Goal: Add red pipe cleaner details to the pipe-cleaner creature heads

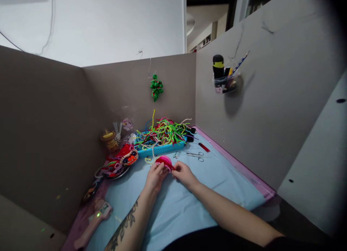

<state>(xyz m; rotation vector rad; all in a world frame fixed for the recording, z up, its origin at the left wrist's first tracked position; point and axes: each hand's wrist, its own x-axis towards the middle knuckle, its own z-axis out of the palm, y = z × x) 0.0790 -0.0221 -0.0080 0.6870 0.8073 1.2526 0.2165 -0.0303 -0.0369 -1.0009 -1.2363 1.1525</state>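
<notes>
A rounded red-and-pink piece (165,160), seemingly made of pipe cleaners, is held up over the blue cloth. My left hand (155,176) grips it from the left, thumb on the front and fingers beneath. At its right edge my right hand (184,174) pinches a red end of the piece between thumb and fingers. Just beyond the hands, a blue tray (159,149) is heaped with pipe cleaners (170,131) in green, red, pink and yellow. Scissors (200,156) lie on the cloth to the right of the hands.
At left stands a bowl of finished-looking fuzzy pieces (121,162), near a brown-and-yellow jar (110,141). A pink glue gun-like tool (94,220) with a green light lies front left. A small red item (204,147) lies right. Grey panels (244,128) enclose the table; a pen cup (225,84) hangs there.
</notes>
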